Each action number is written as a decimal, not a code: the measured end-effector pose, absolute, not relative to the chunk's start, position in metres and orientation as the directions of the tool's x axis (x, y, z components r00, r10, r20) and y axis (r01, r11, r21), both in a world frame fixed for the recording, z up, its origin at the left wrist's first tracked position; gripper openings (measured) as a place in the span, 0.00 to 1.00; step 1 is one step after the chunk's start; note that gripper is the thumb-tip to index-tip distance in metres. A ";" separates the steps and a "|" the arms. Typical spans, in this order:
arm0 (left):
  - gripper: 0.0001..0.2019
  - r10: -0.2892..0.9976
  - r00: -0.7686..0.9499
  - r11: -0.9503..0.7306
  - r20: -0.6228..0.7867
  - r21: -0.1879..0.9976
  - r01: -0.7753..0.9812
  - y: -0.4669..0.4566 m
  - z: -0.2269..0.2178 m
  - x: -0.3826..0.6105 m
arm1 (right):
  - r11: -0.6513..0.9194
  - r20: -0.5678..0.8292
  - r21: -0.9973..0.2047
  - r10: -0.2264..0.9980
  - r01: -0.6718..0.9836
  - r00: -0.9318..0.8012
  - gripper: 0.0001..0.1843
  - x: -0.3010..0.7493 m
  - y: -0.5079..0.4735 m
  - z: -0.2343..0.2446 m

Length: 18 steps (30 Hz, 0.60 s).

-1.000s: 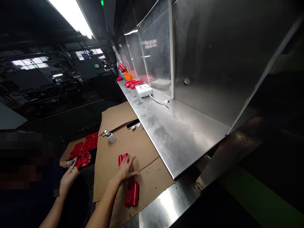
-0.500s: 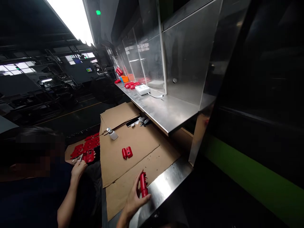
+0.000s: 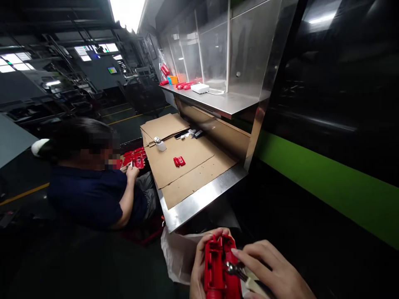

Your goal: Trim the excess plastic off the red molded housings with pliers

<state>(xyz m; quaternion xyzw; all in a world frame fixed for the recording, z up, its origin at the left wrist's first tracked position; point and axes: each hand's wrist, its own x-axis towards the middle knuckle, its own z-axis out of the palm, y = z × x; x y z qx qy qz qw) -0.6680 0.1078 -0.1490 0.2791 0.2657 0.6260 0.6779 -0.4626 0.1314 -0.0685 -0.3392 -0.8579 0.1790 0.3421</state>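
- Red case and desk: the desk stands ahead of the left hand, and the case is in that hand, clear of the desk's near edge.
- Co-worker, in a dark blue shirt, well to the left of both hands, holding a red part and a slim tool.
- Shelf, metal, beyond the hands and above the desk, bearing a white box and red pieces.
- Cardboard, laid over the desk, ahead of the left hand.
- White sheet, hanging just to the left of the left hand.
- Right hand, closed around the pliers, index fingertip against or just over the case.
- Left hand, gripping the case from its left side, fingers around the far end; the hollow inside faces up.
- Pliers, pale-handled, pointing leftward from the right hand, tip at the case's hollow; contact cannot be told.
- Bottle, upright on the cardboard, ahead and left of the left hand.
- Red pair, flat on the cardboard, nearer the left hand than the bottle.
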 end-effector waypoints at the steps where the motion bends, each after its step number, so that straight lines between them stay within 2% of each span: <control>1: 0.17 0.990 0.124 0.053 0.067 0.642 -0.765 0.101 -0.150 -0.669 | 0.733 0.508 -0.478 0.680 0.484 -0.528 0.23 -0.472 0.126 -0.061; 3: 0.21 0.958 0.217 0.067 0.190 0.587 -0.807 0.091 -0.150 -0.673 | 0.769 0.565 -0.382 0.633 0.513 -0.529 0.19 -0.485 0.116 -0.051; 5: 0.21 0.947 0.239 0.076 0.213 0.577 -0.813 0.083 -0.149 -0.677 | 0.789 0.599 -0.324 0.598 0.523 -0.532 0.17 -0.493 0.108 -0.046; 10: 0.14 0.992 0.094 0.037 0.080 0.535 -0.844 0.068 -0.138 -0.679 | 0.809 0.629 -0.279 0.561 0.518 -0.538 0.17 -0.496 0.094 -0.047; 15: 0.18 0.972 0.232 0.205 -0.024 0.564 -0.800 0.063 -0.156 -0.686 | 0.807 0.583 -0.267 0.571 0.527 -0.578 0.22 -0.495 0.083 -0.052; 18: 0.20 0.964 0.261 0.240 -0.046 0.567 -0.788 0.063 -0.164 -0.690 | 0.806 0.614 -0.244 0.559 0.539 -0.557 0.20 -0.498 0.080 -0.051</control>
